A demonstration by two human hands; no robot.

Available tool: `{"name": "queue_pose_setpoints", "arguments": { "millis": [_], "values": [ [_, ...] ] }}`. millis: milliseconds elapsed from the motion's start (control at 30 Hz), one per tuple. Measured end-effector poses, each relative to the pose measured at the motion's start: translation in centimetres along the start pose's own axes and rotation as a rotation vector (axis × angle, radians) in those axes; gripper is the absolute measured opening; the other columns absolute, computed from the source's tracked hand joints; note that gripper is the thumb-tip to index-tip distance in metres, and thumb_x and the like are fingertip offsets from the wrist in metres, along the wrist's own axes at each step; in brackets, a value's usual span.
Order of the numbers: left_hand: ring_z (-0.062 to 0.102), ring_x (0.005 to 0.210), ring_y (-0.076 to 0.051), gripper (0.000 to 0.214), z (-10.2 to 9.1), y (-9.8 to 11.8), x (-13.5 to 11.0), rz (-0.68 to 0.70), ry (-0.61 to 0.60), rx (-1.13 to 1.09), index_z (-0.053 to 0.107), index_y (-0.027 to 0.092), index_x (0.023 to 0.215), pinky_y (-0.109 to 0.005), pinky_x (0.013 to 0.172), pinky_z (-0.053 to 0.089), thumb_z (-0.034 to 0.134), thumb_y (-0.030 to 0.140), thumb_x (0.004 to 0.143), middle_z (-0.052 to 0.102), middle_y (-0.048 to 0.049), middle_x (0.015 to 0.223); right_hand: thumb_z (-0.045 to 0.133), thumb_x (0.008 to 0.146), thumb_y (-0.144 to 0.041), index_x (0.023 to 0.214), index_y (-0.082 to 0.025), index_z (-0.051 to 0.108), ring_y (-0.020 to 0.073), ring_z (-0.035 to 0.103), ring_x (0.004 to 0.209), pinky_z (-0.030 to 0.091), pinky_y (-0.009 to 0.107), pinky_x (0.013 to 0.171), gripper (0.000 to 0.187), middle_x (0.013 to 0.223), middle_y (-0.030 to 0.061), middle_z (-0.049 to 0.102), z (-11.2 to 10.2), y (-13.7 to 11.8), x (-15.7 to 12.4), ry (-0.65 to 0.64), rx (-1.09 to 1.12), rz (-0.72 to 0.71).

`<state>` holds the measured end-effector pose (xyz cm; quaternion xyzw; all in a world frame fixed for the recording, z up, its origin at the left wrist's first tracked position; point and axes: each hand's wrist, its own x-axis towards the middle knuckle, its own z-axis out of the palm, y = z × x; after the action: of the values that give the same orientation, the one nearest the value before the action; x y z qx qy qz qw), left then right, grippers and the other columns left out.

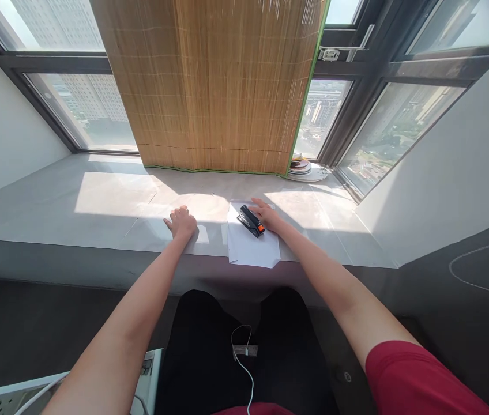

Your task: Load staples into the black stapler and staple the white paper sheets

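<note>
A black stapler [251,221] with an orange part at its near end lies slantwise on white paper [253,251]. The paper rests on the sill, its near edge hanging slightly over the front. My right hand [264,213] lies just right of the stapler, fingers stretched out over the upper part of the sheet; whether a fingertip touches the stapler I cannot tell. Left of the paper, my left hand [181,221] rests on the sill with its thumb and fingers apart and nothing in it.
The pale window sill [110,222] is patched with sunlight. A bamboo blind [222,86] hangs down to its back part. Stacked plates [300,168] stand at the back right by the window frame. A white cable [248,374] runs over my lap, and a white rack-like object [151,374] is at lower left.
</note>
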<state>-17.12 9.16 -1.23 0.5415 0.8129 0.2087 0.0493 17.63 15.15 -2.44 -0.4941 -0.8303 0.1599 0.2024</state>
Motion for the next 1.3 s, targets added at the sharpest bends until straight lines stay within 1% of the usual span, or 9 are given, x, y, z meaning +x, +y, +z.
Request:
{"name": "queue_pose_setpoints", "arguments": {
  "millis": [200,300,433,533,600,733,933,1100,1300],
  "values": [
    [0.031,0.161,-0.039,0.045,-0.3,0.1,-0.2,0.014,-0.009,0.029,0.062,0.027,0.142,-0.073,0.128,0.022,0.031,0.028,0.108,0.051,-0.0176,0.16,0.041,0.105,-0.023,0.121,-0.021,0.076,0.0281,0.066,0.123,0.052,0.045,0.111,0.039,0.135,0.0129,0.073,-0.9,-2.0,-3.1,0.321,0.105,0.062],
    [0.039,0.157,-0.038,0.04,-0.7,0.8,-1.0,0.065,0.014,0.004,0.062,0.027,0.14,-0.07,0.129,0.026,0.039,0.028,0.107,0.053,-0.0165,0.158,0.047,0.107,-0.046,0.122,-0.021,0.071,0.0253,0.069,0.099,0.057,0.04,0.095,0.038,0.118,0.0109,0.074,-0.6,-3.4,-5.6,0.304,0.216,0.033],
    [0.052,0.149,-0.027,0.044,-0.9,2.9,-3.6,0.422,-0.13,-0.102,0.059,0.024,0.144,-0.049,0.129,0.036,0.035,0.025,0.107,0.058,-0.0134,0.158,0.073,0.091,-0.057,0.128,-0.021,0.066,0.0274,0.069,0.1,0.057,0.04,0.09,0.052,0.119,0.0117,0.073,0.4,-3.9,-7.7,0.239,0.191,-0.016],
    [0.045,0.157,-0.03,0.05,-0.5,4.4,-5.7,0.671,-0.337,-0.081,0.046,0.027,0.158,-0.061,0.134,0.023,0.037,0.043,0.111,0.051,-0.0106,0.168,0.074,0.089,-0.042,0.126,-0.022,0.069,0.0283,0.07,0.1,0.057,0.041,0.091,0.043,0.117,0.0119,0.076,0.9,-3.6,-7.6,0.278,0.194,-0.006],
    [0.038,0.161,-0.033,0.055,-0.2,5.0,-6.7,0.732,-0.378,-0.003,0.045,0.029,0.159,-0.071,0.133,0.014,0.043,0.052,0.109,0.045,-0.0106,0.172,0.071,0.089,-0.032,0.122,-0.022,0.073,0.0299,0.071,0.103,0.058,0.044,0.093,0.035,0.116,0.0123,0.078,0.9,-3.2,-7.5,0.328,0.206,0.005],
    [0.029,0.166,-0.035,0.054,0.5,6.0,-7.8,0.675,-0.355,0.086,0.045,0.025,0.16,-0.076,0.131,0.013,0.038,0.041,0.109,0.038,-0.0136,0.176,0.069,0.085,-0.024,0.12,-0.024,0.077,0.0328,0.073,0.107,0.059,0.049,0.098,0.035,0.118,0.0117,0.08,0.1,-2.4,-8.3,0.434,0.264,0.02],
    [0.026,0.166,-0.039,0.066,1.2,7.0,-8.9,0.627,-0.285,0.099,0.041,0.017,0.165,-0.077,0.13,0.014,0.043,0.048,0.106,0.038,-0.0197,0.175,0.071,0.082,-0.027,0.117,-0.022,0.079,0.031,0.075,0.104,0.059,0.05,0.099,0.036,0.115,0.011,0.082,-0.4,-1.2,-10.2,0.397,0.355,0.016],
    [0.025,0.166,-0.041,0.065,1.9,7.9,-9.9,0.542,-0.245,0.131,0.04,0.011,0.165,-0.078,0.128,0.018,0.038,0.039,0.106,0.038,-0.0234,0.174,0.069,0.086,-0.03,0.118,-0.024,0.079,0.0287,0.073,0.102,0.058,0.05,0.1,0.033,0.116,0.0095,0.082,-0.5,-1.5,-10.1,0.42,0.401,0.044],
    [0.032,0.161,-0.044,0.066,1.7,8.1,-10.6,0.513,-0.205,0.098,0.045,0.009,0.159,-0.075,0.129,0.021,0.047,0.043,0.102,0.044,-0.0269,0.167,0.065,0.096,-0.046,0.09,-0.023,0.079,0.0245,0.066,0.088,0.055,0.042,0.087,0.028,0.095,0.0082,0.077,-1.0,-1.9,-10.4,0.68,0.36,0.108]
  ]
}}
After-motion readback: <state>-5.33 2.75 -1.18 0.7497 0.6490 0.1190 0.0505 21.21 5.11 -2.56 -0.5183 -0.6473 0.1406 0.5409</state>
